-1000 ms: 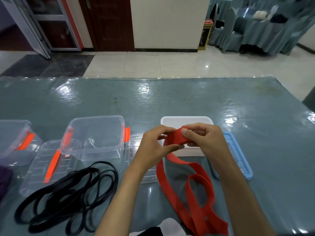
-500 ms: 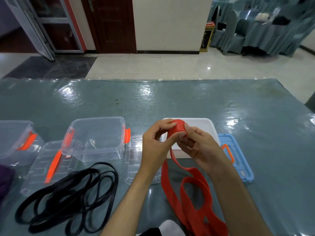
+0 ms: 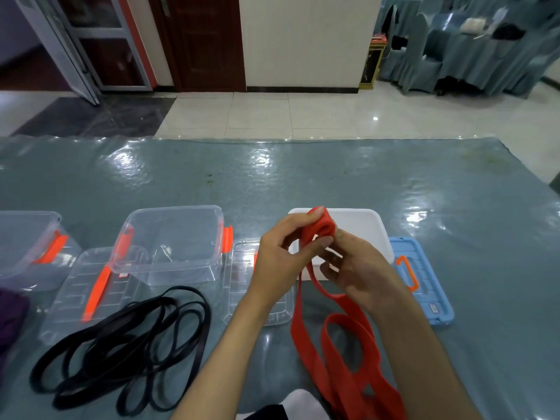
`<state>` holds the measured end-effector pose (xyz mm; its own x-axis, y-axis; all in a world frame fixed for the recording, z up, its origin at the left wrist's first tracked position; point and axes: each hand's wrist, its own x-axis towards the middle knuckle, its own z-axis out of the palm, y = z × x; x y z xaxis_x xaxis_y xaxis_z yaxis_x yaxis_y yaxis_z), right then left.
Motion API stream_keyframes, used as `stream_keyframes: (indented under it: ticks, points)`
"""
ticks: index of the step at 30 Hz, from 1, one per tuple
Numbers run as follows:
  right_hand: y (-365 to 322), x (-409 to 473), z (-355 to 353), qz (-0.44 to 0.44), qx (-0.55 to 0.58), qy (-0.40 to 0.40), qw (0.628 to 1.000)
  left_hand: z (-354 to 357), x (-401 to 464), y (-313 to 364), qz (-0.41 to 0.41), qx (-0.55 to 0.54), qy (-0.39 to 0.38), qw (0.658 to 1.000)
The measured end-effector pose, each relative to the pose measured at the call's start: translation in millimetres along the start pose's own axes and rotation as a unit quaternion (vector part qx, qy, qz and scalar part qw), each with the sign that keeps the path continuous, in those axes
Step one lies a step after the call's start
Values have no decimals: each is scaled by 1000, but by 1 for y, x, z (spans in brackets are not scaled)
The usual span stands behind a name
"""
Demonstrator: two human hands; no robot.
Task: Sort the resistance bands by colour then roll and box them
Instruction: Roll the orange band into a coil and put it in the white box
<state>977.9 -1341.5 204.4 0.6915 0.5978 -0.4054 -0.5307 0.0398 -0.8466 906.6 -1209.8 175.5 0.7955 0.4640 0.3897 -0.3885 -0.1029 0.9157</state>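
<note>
1. Now your left hand (image 3: 281,262) and right hand (image 3: 360,274) both pinch the red band (image 3: 321,230) roll above the white box (image 3: 368,228).
2. Keep wraps tight, edges aligned; feed the slack evenly.

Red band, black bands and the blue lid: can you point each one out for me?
red band (image 3: 321,230), head view, on the small rolled coil between the fingers.
black bands (image 3: 127,347), head view, on the tangled loops lying on the table.
blue lid (image 3: 430,295), head view, on its flat ribbed top.
</note>
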Motion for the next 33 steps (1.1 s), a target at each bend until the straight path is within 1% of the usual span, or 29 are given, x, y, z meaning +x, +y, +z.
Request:
stream_keyframes:
  ticks: [2, 4, 5, 7, 9, 11, 14, 16, 18, 21, 23, 25, 27, 33]
  points:
    - [-1, 1, -3, -67, -97, 39, 992, -2, -1, -2, 1, 21, 0, 1000]
    - [-5, 2, -10, -182, -211, 95, 956, -3, -4, -4, -7, 36, 2, 999]
    - [-8, 3, -13, -236, -230, 103, 939, -4, -5, -5, -11, 44, -1, 999]
    - [-13, -1, -12, -288, -202, 69, 933, -4, -6, -3, -12, 54, -20, 998]
    - [-16, -5, -10, -304, -210, 30, 929, -6, -4, 1, -10, 53, -44, 998]
    - [-17, -9, -10, -315, -233, 10, 920, -8, -2, 4, -8, 58, -57, 997]
    - [-22, -10, -17, -314, -235, -7, 920, -8, -4, 4, -7, 60, -61, 996]
    - [-23, -8, -20, -310, -223, -23, 924, -6, -7, 0, -18, 40, -57, 997]
    - [-20, -6, -19, -304, -177, -31, 936, -3, -9, -4, -42, -2, -30, 999]
    - [-6, 0, -13, -293, -116, -33, 949, -3, -12, -6, -85, -87, 52, 991]
    - [5, 2, -9, -286, -75, -45, 954, -4, -11, -4, -87, -104, 91, 987]
    - [15, 4, -5, -296, -39, -57, 953, -4, -9, 1, -71, -99, 99, 988]
    - [21, 5, -2, -306, -27, -52, 950, -3, -8, 6, -57, -84, 93, 990]
    - [16, -1, -4, -295, -84, -13, 952, -8, -7, 10, -31, -21, 57, 998]
